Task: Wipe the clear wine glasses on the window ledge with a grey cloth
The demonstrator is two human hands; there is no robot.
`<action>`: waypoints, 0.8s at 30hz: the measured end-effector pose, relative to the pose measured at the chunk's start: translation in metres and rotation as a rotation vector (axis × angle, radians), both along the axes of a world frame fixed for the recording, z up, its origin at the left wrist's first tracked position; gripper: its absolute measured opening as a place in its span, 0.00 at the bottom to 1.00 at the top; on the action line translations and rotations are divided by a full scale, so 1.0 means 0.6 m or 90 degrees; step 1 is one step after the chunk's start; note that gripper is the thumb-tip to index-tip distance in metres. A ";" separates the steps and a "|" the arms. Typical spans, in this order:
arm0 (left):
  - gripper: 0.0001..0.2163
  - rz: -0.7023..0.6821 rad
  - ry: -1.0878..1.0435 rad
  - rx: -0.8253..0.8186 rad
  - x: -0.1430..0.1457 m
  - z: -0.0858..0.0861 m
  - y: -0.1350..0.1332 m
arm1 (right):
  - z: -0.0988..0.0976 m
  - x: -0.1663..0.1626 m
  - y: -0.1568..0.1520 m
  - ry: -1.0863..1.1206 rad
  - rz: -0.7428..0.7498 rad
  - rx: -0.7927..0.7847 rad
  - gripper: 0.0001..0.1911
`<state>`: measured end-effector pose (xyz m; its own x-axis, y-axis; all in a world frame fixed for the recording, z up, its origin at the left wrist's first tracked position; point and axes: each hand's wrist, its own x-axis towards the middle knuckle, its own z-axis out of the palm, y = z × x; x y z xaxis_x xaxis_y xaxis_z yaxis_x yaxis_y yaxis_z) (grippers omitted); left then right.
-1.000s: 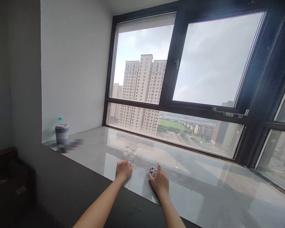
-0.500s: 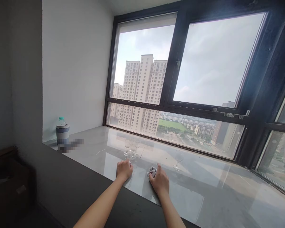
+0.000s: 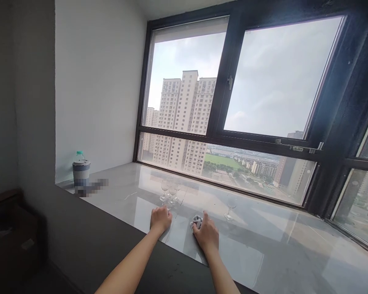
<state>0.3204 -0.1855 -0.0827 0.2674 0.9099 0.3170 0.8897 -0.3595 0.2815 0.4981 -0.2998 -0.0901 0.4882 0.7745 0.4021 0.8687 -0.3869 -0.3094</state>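
My left hand rests as a loose fist on the glossy grey windowsill, and nothing shows in its curled fingers. Just beyond it stands a small cluster of clear stemmed glasses, upright and close together. A crumpled grey-and-white cloth lies under the fingers of my right hand, which is closed on it with the index finger pointing forward. Farther right, one clear stemmed glass stands upright by itself, apart from both hands.
At the sill's left end stand a lidded cup and a bottle with a green cap, beside a blurred patch. A dark-framed window rises behind the sill. The sill's front edge runs below my wrists.
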 end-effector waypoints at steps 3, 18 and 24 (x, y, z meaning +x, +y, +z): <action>0.15 0.001 -0.001 0.008 0.001 -0.004 0.004 | -0.001 0.000 0.000 0.000 -0.004 -0.001 0.33; 0.16 0.002 0.011 0.002 0.000 -0.001 0.001 | -0.003 0.001 0.002 -0.010 0.001 0.006 0.33; 0.16 0.001 0.011 0.010 0.001 -0.005 0.005 | 0.001 -0.001 -0.002 -0.002 0.003 0.000 0.33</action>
<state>0.3211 -0.1825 -0.0855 0.2721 0.9051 0.3267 0.8947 -0.3630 0.2603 0.4975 -0.3008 -0.0893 0.4832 0.7766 0.4042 0.8715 -0.3825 -0.3070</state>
